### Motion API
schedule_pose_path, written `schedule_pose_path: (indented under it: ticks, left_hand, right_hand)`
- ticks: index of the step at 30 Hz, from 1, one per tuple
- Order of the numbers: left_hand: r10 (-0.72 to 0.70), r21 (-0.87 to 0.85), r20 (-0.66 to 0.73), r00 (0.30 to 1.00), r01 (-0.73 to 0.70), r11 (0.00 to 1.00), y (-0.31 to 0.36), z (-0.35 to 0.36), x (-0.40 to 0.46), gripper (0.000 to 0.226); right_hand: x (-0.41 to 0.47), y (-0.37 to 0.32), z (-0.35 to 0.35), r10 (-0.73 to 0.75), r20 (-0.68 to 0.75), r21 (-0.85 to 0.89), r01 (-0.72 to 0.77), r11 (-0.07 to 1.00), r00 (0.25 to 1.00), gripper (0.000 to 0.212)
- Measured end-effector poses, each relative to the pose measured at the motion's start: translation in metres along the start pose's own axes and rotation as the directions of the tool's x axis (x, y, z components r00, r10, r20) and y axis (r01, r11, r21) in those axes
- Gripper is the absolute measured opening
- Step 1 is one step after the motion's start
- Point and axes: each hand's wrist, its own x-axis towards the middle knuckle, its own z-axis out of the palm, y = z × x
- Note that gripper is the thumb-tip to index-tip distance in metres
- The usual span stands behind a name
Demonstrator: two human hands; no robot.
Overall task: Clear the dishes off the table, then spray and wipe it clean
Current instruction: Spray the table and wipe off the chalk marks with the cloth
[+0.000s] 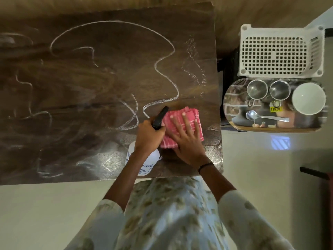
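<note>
Table (pixel 75 105), dark wood, fills the left and middle of the view; no dishes on it, surface streaked with pale foamy trails in loops from the far side down toward the near right corner. Dishes sit off to the right on a shiny tray (pixel 232 105): two steel cups (pixel 257 89), a white bowl (pixel 308 98), a spoon (pixel 264 117); white slotted basket (pixel 273 51) just beyond the tray. Right hand (pixel 187 141) lies flat, fingers spread and straight, pressing a folded pink checked cloth (pixel 182 116) onto the wood near the right edge. Left hand (pixel 148 135) is wrapped round the neck of the spray bottle (pixel 144 159), black nozzle pointing away toward the far side, bottle body hanging over the near edge of the table. Judgement: clearing done, spraying largely done, wiping just starting at the near right corner. To do it well: keep the palm flat so the whole cloth face bears on the wood, work in overlapping passes from the right edge leftward and outward, chase every foam line rather than the bare patches, refold the cloth to a dry face once it loads up. Setting the bottle aside would likely free the left hand to steady the body for the far reach. Risk: bottle knocking the edge, or streaks left along the far left where the trails look faint.
</note>
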Motion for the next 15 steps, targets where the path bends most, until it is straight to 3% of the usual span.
schedule_pose_path:
  ticks: [4, 8, 12, 15]
  left_hand:
    - [0.006, -0.008, -0.047, 0.999, -0.007, 1.0, 0.007, 0.003, 0.001, 0.014]
    - [-0.004, -0.008, -0.065, 0.998, 0.004, 1.0, 0.016, 0.011, 0.003, 0.017]
    - [0.012, 0.017, -0.088, 0.996, -0.01, 1.0, 0.027, 0.022, 0.007, 0.016]
    - [0.022, 0.021, -0.097, 0.995, -0.02, 1.0, 0.038, 0.03, 0.009, 0.016]
  right_hand:
    - [-0.051, 0.043, -0.001, -0.072, 0.056, -0.05, 0.075, 0.996, 0.996, 0.063]
    - [-0.043, 0.082, -0.012, 0.047, -0.001, -0.057, -0.047, 0.997, 0.999, 0.065]
    - [0.015, 0.057, -0.019, 0.225, -0.042, 0.004, -0.225, 0.974, 0.973, 0.07]
    - [0.03, 0.028, -0.018, 0.117, 0.001, 0.047, -0.117, 0.992, 0.993, 0.063]
